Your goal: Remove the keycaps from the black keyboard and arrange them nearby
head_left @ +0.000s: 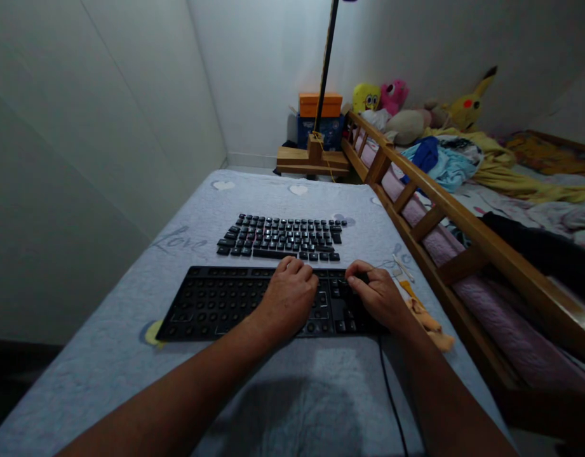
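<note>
A black keyboard (225, 293) lies across the cloth-covered table, most of its left and middle part bare of keycaps. Keycaps remain in the right-hand part, near my right hand. My left hand (292, 293) rests over the keyboard's middle, its fingers bent together at the far edge. At the right end my right hand (380, 295) is closed, thumb and forefinger pinched above the keys; whatever is between them is too small to make out. Beyond the keyboard, loose black keycaps (282, 235) are laid out in rows, a long space bar at the front.
An orange cloth (423, 320) and a small thin pale tool (403, 268) lie right of my right hand. The keyboard's cable (391, 397) runs toward me. A wooden bed rail (444, 209) borders the table's right side; a wooden stand (314, 158) is behind.
</note>
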`<state>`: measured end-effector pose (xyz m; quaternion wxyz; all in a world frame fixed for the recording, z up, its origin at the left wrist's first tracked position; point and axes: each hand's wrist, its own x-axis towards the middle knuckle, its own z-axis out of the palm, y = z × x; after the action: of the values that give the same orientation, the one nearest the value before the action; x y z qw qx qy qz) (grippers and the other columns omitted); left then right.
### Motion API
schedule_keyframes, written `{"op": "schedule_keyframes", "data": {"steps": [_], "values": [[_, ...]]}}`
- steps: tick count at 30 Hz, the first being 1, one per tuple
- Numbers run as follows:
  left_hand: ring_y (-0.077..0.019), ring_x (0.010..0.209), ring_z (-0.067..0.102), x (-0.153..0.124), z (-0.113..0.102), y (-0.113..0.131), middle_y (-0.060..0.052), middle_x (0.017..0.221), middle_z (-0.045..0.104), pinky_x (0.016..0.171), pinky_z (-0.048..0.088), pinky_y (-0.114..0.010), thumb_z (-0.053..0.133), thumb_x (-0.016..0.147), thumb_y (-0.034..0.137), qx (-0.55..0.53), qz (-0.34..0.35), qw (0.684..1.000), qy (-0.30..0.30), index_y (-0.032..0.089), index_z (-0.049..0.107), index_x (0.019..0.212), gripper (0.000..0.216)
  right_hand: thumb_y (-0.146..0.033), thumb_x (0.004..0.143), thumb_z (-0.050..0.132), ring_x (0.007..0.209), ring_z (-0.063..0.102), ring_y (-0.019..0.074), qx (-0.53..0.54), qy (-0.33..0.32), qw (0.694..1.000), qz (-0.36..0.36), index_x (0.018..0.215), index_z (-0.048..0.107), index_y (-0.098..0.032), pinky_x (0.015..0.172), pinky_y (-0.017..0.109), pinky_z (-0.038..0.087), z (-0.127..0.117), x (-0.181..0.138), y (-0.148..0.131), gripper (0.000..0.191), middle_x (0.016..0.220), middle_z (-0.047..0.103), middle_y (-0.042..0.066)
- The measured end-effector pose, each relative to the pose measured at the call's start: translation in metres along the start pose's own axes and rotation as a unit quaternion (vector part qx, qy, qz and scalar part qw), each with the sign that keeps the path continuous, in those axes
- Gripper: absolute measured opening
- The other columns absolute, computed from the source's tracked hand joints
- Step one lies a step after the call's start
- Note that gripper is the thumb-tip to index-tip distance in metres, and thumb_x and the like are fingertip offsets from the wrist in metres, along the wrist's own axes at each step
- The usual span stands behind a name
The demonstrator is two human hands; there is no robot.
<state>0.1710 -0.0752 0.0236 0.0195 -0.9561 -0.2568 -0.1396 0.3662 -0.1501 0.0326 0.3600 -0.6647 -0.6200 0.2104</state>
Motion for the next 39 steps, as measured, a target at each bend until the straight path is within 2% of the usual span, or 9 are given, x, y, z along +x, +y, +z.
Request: {"op": "schedule_keyframes", "data": {"steps": [5, 13, 18, 24, 31, 39], "values": [[-0.0252, 0.092, 0.052, 0.0, -0.001, 0.0, -0.007, 0.089, 0.063, 0.09, 0.038, -0.041, 0.057, 0.088, 0.016, 0.0, 0.002, 1.0, -0.004, 0.017, 0.067, 0.086, 0.01, -0.024, 0.087, 0.048, 0.066, 0.052, 0.0148, 0.014, -0.018, 1.0, -0.013, 0.076, 0.057, -0.02, 0.064, 0.027, 0.037, -0.001, -0.002, 0.002, 0.015, 0.067, 0.054, -0.003], [-0.0255, 0.092, 0.052, 0.0, -0.002, -0.001, -0.007, 0.089, 0.064, 0.09, 0.039, -0.041, 0.057, 0.088, 0.015, 0.0, 0.008, 1.0, -0.004, 0.017, 0.067, 0.087, 0.011, -0.022, 0.087, 0.051, 0.073, 0.059, 0.0167, 0.02, -0.036, 0.998, -0.041, 0.08, 0.063, -0.019, 0.07, 0.028, 0.044, -0.008, -0.005, -0.002, 0.015, 0.075, 0.064, 0.0], [-0.025, 0.092, 0.052, 0.0, -0.002, -0.001, -0.007, 0.089, 0.064, 0.089, 0.039, -0.041, 0.057, 0.088, 0.016, 0.001, 0.008, 1.0, -0.005, 0.017, 0.067, 0.087, 0.01, -0.023, 0.087, 0.052, 0.076, 0.062, 0.0176, 0.037, -0.039, 0.998, -0.037, 0.082, 0.066, -0.019, 0.072, 0.028, 0.046, -0.008, -0.007, 0.002, 0.015, 0.079, 0.068, 0.002], [-0.0258, 0.091, 0.052, 0.001, -0.001, -0.001, -0.007, 0.088, 0.063, 0.088, 0.039, -0.041, 0.057, 0.088, 0.016, 0.002, 0.009, 1.0, -0.008, 0.016, 0.067, 0.086, 0.01, -0.023, 0.087, 0.052, 0.074, 0.061, 0.0171, 0.038, -0.05, 0.998, -0.032, 0.081, 0.065, -0.019, 0.072, 0.028, 0.045, -0.01, -0.006, 0.002, 0.016, 0.076, 0.066, 0.001], [-0.0255, 0.091, 0.052, 0.001, -0.004, 0.0, -0.007, 0.088, 0.064, 0.088, 0.039, -0.041, 0.057, 0.088, 0.015, 0.003, 0.008, 1.0, -0.014, 0.016, 0.067, 0.086, 0.01, -0.023, 0.083, 0.052, 0.073, 0.059, 0.0174, 0.046, -0.017, 0.999, 0.009, 0.078, 0.065, -0.019, 0.069, 0.028, 0.044, -0.01, -0.005, 0.001, 0.015, 0.072, 0.064, 0.0], [-0.0256, 0.091, 0.051, 0.001, -0.002, -0.001, -0.007, 0.088, 0.064, 0.088, 0.039, -0.041, 0.058, 0.088, 0.016, 0.005, 0.01, 1.0, -0.011, 0.016, 0.067, 0.086, 0.01, -0.025, 0.083, 0.053, 0.071, 0.059, 0.0175, 0.046, -0.006, 0.999, 0.0, 0.075, 0.064, -0.02, 0.068, 0.029, 0.045, -0.01, -0.005, -0.003, 0.015, 0.07, 0.064, 0.0]]}}
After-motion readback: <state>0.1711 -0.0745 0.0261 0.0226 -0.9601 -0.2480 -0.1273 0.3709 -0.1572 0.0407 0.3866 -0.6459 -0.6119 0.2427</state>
